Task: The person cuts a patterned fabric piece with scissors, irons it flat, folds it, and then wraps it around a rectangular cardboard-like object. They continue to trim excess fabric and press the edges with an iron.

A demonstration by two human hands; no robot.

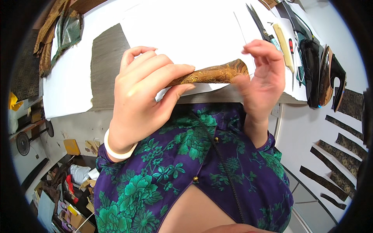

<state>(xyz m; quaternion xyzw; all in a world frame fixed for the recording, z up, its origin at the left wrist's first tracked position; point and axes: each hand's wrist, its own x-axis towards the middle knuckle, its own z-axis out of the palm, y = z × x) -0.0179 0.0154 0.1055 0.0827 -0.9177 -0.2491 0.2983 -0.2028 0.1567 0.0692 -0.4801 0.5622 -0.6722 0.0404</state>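
The left hand [145, 97] holds a strip of gold-brown patterned brocade [211, 74], its grip clamped on the strip's left end between thumb and fingers. The right hand [262, 79] meets the strip's right end; it is blurred, its upper fingers spread, so whether its grip is closed on the cloth cannot be told. The strip is held above the near edge of the white desk [186, 27], over a grey fabric panel [107, 66]. Black scissors [257, 21] lie on the desk behind the right hand. Further brocade strips [338, 155] lie on the surface to the right.
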